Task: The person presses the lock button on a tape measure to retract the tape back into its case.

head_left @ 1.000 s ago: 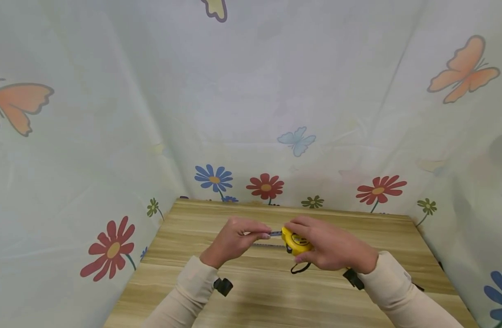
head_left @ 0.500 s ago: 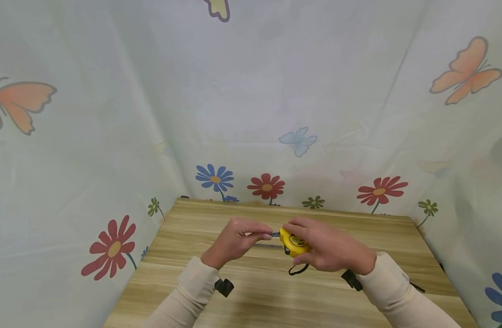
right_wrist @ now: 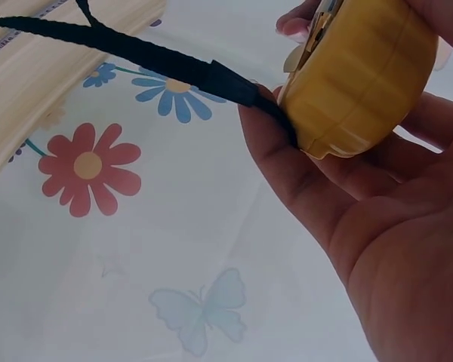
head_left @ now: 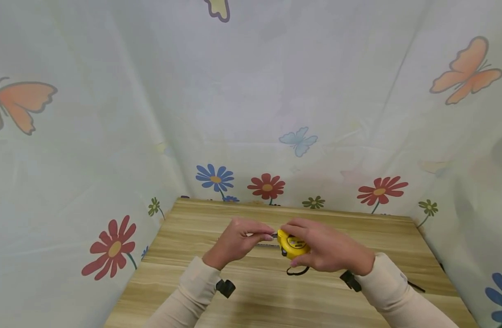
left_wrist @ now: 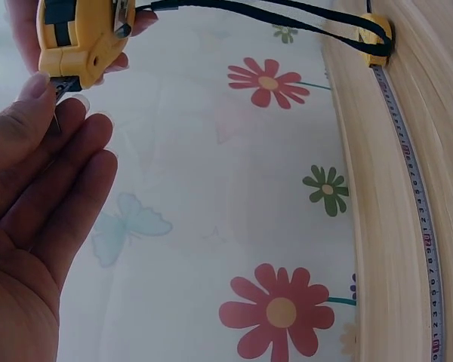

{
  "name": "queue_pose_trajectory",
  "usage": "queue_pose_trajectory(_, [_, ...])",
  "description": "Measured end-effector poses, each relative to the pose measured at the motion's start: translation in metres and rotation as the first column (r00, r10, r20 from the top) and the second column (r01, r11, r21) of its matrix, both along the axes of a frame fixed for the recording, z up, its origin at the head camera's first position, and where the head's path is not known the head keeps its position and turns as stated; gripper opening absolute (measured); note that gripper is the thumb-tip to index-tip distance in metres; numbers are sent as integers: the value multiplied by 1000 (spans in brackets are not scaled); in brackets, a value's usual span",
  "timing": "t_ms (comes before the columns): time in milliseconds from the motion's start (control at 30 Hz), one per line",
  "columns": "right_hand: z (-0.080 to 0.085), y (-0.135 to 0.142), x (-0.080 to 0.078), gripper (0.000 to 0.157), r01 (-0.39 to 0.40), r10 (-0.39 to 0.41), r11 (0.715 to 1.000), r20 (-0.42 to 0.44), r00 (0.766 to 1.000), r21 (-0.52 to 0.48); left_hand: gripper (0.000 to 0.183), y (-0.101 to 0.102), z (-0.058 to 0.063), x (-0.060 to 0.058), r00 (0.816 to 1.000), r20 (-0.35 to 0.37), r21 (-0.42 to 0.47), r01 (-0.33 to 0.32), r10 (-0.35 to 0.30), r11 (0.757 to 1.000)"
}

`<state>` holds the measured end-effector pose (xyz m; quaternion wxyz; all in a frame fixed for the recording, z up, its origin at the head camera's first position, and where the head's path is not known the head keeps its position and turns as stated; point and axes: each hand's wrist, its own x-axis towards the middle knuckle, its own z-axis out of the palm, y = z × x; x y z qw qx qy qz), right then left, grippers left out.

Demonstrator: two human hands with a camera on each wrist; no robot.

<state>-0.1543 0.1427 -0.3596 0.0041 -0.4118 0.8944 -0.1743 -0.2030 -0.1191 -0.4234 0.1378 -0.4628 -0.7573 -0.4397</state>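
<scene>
Held above the table, a yellow tape measure (head_left: 295, 246) sits in my right hand (head_left: 332, 248), its fingers and thumb curled round the case. My left hand (head_left: 238, 239) pinches the blade's end (left_wrist: 64, 87) between thumb and index finger, right at the case's mouth. Only a short bit of blade shows between them. From the case hangs a black wrist strap (right_wrist: 158, 64). A second yellow tape measure (left_wrist: 374, 45) lies on the table in the left wrist view, with a long blade (left_wrist: 419, 196) drawn out; in the head view the right arm hides its case.
Below the hands is a wood-grain table (head_left: 300, 300). White sheeting (head_left: 251, 91) printed with flowers and butterflies surrounds it at the back and sides. A thin black strip (head_left: 416, 287) pokes out beside the right sleeve. Each wrist wears a small black camera mount (head_left: 225, 288).
The right hand has moved slightly left with the tape measure, towards the left hand. The exposed blade between them has become shorter. My left hand has hardly moved.
</scene>
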Motion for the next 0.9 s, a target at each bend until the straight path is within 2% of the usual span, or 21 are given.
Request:
queue_pose_trajectory(400, [-4,-2,0,65,3,-3,1000,-16,1000,-25,21,3,-2,4,999,40,-2,-13,13,1000])
queue_pose_trajectory(500, [-5,-3,0,65,-3,3,999,-3,1000,-43,25,4,-2,8,997,81,-15,-16,18,1000])
queue_pose_trajectory(600, [-7,-5,0,67,-1,2,998,5,1000,-67,34,6,-2,13,988,155,-18,-2,4,1000])
queue_pose_trajectory(667, [-9,-6,0,67,15,-15,996,-4,1000,-84,45,10,-2,17,976,217,-20,15,-10,1000])
queue_pose_trajectory(767, [-11,-8,0,68,44,-46,991,-17,999,-129,63,16,-2,23,945,324,-12,42,-36,999])
queue_pose_trajectory(800, [-12,-8,0,68,55,-59,988,-22,998,-144,66,18,-2,24,930,364,-5,44,-39,999])
queue_pose_trajectory(900, [-15,-10,2,70,89,-93,977,-15,996,-192,67,21,-4,27,871,490,48,19,-40,999])
